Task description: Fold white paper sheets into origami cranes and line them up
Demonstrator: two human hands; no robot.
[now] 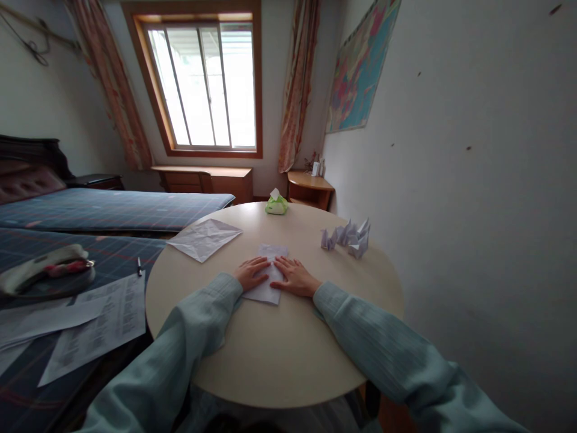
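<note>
A small white sheet of paper (271,252) lies folded on the round beige table (270,349) in front of me. My left hand (251,272) rests flat on its left part, fingers stretched out. My right hand (295,276) lies flat on its right part, fingers also stretched and pointing toward the left hand. Both hands press the paper down; neither grips it. Light blue-green sleeves cover both arms.
A creased white sheet (205,238) lies at the table's far left. Several folded paper figures (347,236) stand at the far right near the wall. A green tissue pack (276,204) sits at the far edge. Left, a bed holds printed papers (97,322) and a pen (139,266).
</note>
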